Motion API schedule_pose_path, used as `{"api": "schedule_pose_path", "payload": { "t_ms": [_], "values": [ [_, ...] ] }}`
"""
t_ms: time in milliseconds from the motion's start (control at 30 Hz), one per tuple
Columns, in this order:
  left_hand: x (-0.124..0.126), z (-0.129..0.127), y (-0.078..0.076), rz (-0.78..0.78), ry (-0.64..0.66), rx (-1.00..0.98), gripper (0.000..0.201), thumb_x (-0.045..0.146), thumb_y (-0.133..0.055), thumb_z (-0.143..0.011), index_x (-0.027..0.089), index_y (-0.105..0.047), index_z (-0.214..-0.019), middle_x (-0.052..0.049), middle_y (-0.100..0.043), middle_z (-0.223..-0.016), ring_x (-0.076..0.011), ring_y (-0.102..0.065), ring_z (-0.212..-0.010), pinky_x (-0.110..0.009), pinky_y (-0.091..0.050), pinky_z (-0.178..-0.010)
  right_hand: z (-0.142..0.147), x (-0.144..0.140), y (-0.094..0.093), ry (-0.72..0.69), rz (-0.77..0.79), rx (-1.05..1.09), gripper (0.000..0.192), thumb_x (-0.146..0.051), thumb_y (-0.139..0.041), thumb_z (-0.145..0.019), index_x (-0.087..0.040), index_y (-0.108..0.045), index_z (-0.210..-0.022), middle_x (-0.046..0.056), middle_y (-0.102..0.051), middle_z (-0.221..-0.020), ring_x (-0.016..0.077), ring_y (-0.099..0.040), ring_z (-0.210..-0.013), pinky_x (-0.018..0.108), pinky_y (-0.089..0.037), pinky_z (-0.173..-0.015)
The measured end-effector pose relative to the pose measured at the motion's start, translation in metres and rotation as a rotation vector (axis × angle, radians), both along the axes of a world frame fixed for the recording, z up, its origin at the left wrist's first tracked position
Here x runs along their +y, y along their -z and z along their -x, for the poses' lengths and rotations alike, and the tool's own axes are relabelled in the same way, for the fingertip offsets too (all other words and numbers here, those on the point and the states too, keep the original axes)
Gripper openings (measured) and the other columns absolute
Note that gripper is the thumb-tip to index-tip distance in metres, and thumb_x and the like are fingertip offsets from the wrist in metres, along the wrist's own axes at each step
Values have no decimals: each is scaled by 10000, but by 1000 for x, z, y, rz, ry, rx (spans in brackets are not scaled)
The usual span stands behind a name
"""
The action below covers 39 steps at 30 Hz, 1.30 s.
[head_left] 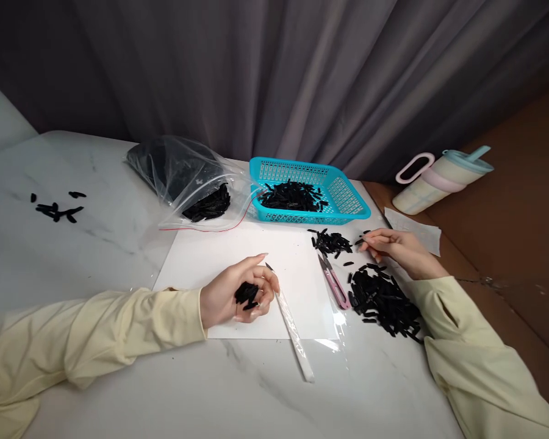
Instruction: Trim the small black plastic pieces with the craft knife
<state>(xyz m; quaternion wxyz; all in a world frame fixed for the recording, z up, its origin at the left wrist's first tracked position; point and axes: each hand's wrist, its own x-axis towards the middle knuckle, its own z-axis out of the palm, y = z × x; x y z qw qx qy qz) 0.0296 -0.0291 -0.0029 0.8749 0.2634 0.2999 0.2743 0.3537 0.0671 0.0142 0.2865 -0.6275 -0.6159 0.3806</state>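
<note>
My left hand (pixel 249 289) is palm up over a white sheet (pixel 187 256), its fingers curled round a small bunch of black strips (pixel 246 295). A slim white stick with a dark pointed tip (pixel 297 344) runs by its fingertips; whether the fingers grip it I cannot tell. At the right, my right hand (pixel 396 249) pinches a small black strip (pixel 359 241) between thumb and fingers. Below that hand spreads a large pile of black strips (pixel 384 302), with a smaller pile (pixel 332 242) to its left. Pink-handled thread snips (pixel 333 283) lie between the sheet and the large pile.
Behind the sheet stands a blue perforated basket (pixel 311 216) holding black strips. A clear zip bag (pixel 169 171) of black material lies beside it. Several strips (pixel 57 211) are scattered far left. A tumbler (pixel 432 183) and white paper (pixel 416 230) are at the right.
</note>
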Motion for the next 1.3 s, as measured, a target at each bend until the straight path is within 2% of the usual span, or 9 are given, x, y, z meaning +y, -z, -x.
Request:
{"api": "schedule_pose_path", "payload": {
  "t_ms": [100,200,333,433,500,567,767,1000,1300],
  "values": [
    [5,1,1,155,15,-120,506,460,-299,-882,63,-598,-783,-71,-560,-627,-171,-581,-539,-196,-332,-314,6,4,4,11,-27,-103,252,-383,-669,-651,-147,-608,-716,48,-635,-576,86,-426,-382,236,-336,-371],
    [8,1,2,271,23,-222,572,457,-266,-899,-2,-606,-878,-157,-635,-788,-235,-648,-757,-255,-487,-536,13,2,-9,67,-141,-252,76,-247,-643,-699,-175,-638,-725,8,-579,-465,102,-468,-405,239,-324,-423],
    [8,1,2,367,27,-340,630,464,-275,-901,-83,-539,-1068,-260,-601,-1066,-285,-584,-1025,-319,-429,-886,49,-32,-33,71,-344,-391,42,-234,-651,-738,-195,-639,-728,9,-604,-539,145,-520,-505,291,-376,-554],
    [8,1,2,408,-8,-358,644,458,-290,-901,-100,-465,-1168,-254,-579,-1107,-278,-544,-1086,-323,-358,-961,95,-73,-38,-288,-550,-353,98,-271,-562,-839,-201,-629,-823,48,-660,-733,164,-569,-600,299,-421,-586],
    [7,1,3,421,-20,-367,638,454,-279,-906,-87,-443,-1200,-222,-603,-1044,-250,-564,-1033,-313,-356,-946,123,-97,-31,-615,-598,-229,118,-205,-542,-854,-206,-594,-960,67,-663,-867,190,-593,-760,308,-454,-652],
    [6,0,4,430,2,-391,636,468,-263,-904,-63,-456,-1197,-180,-621,-941,-221,-590,-915,-303,-383,-882,142,-111,-19,-786,-593,-172,224,-137,-512,-861,-188,-538,-1078,97,-632,-1041,214,-561,-925,341,-458,-750],
    [4,1,9,410,98,-447,648,517,-273,-875,-41,-524,-1089,-133,-594,-776,-210,-566,-763,-283,-386,-714,154,-122,4,-692,-513,-85,121,-109,-503,-862,-186,-529,-951,79,-609,-977,204,-534,-891,350,-442,-736],
    [3,1,7,389,137,-411,547,483,-341,-865,7,-560,-1023,-132,-606,-823,-203,-549,-794,-287,-360,-767,156,-130,2,-588,-387,21,95,-119,-535,-844,-201,-488,-842,43,-577,-816,206,-535,-860,340,-427,-720],
    [1,1,7,354,172,-393,472,470,-406,-848,34,-582,-889,-106,-591,-764,-190,-550,-743,-268,-382,-697,157,-132,2,-613,-397,-23,110,-97,-532,-832,-198,-497,-859,43,-574,-850,180,-497,-801,310,-419,-684]
  ]
}}
